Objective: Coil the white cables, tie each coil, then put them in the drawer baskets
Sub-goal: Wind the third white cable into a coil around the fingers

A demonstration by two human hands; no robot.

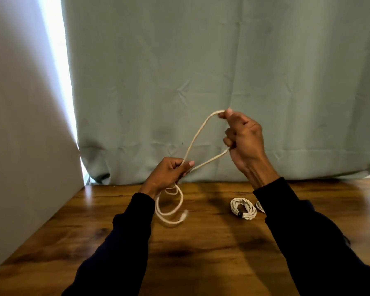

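- The white cable (198,133) was up in the air above the table, stretched in a long open loop between both hands, with its loose tail hanging below the left hand and a blurred plug end (185,214) dangling just over the wood.
- The left hand (169,173) was closed around the gathered strands at the low end of the loop, thumb pressed over them.
- The right hand (242,135) was raised, pinching the top bend between thumb and forefinger, lower fingers curled on the returning strand.
- Coiling looked to be the step in hand, early on, nothing tied on this one yet.
- Next move, by my reckoning: bring the right hand's loop down to the left and stack it, keeping turns even.
- A finished coil (243,209) with a dark tie lay on the wooden table (201,253); a second coil (259,205) peeked from behind the right sleeve (308,231).
- No drawer baskets were in view.
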